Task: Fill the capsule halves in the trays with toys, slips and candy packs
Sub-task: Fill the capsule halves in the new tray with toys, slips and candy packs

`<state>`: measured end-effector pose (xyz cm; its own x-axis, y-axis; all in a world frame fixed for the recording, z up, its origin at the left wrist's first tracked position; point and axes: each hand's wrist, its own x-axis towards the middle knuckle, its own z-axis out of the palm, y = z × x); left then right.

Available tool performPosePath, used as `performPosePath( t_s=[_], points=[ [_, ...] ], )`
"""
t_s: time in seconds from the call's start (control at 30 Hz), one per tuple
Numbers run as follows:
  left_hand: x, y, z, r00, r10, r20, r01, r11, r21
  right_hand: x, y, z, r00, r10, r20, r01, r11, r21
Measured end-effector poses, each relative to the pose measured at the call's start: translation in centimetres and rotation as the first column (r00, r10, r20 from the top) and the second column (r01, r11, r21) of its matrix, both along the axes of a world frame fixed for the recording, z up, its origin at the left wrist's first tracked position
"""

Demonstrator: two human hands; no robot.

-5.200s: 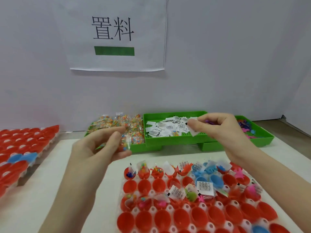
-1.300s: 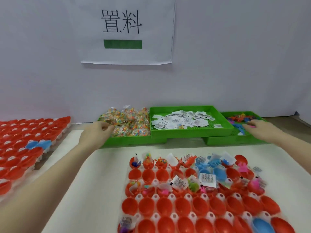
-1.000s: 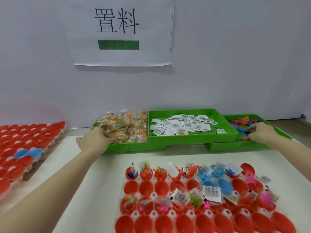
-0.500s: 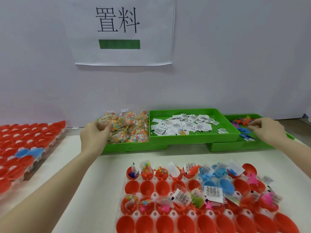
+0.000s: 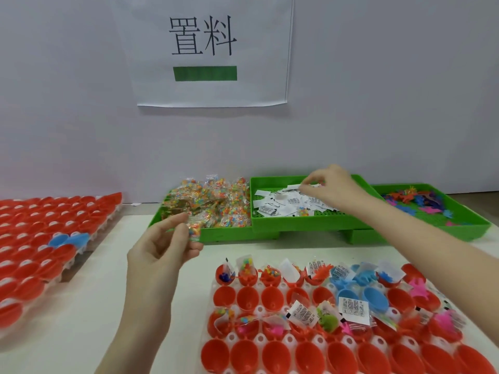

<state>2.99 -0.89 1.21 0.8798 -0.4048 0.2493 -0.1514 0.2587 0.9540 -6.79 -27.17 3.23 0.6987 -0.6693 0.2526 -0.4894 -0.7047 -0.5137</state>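
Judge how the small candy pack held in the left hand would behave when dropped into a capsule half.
The candy pack looks light, since the left hand holds it by the fingertips alone. Its clear crinkly wrap probably bends and may be slippery. Loosely filled with tiny beads, it should slump, not roll.

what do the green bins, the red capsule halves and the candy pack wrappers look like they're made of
Green perforated bins: likely rigid moulded plastic, matte. Red capsule halves: smooth, slightly glossy plastic with soft highlights. Clear candy pack pinched in the left hand: thin crinkly transparent film, beads visible through it.
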Motion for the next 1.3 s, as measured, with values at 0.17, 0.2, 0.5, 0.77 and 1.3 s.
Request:
performPosePath(
  t_s=[0.17, 0.2, 0.5, 0.77, 1.3],
  points=[
    [-0.6, 0.1, 1.0, 0.995, -0.036, 0.093, 0.037, 0.999, 0.0, 2.2, 1.1, -2.0, 0.976, 0.022, -0.217, -0.022, 1.0, 0.002],
    [-0.5, 0.1, 1.2, 0.994, -0.033, 0.107, 0.034, 0.999, -0.008, 2.3, 1.1, -2.2, 0.978, 0.001, -0.208, -0.002, 1.0, -0.006],
    [-0.7, 0.9, 2.5, 0.99, -0.102, 0.097, 0.103, 0.995, 0.004, 2.2, 0.8, -0.8, 0.982, -0.101, 0.161, 0.1, 0.995, 0.015],
    [-2.6, 0.6, 3.1, 0.958, -0.284, 0.043, 0.277, 0.952, 0.127, -2.1, 7.7, 3.3, 0.847, -0.041, 0.53, -0.238, 0.863, 0.447],
    [-7.3, 3.6, 2.8, 0.908, -0.417, 0.053, 0.395, 0.89, 0.229, -8.4, 18.0, 2.6, 0.877, 0.253, 0.409, -0.442, 0.757, 0.481]
  ],
)
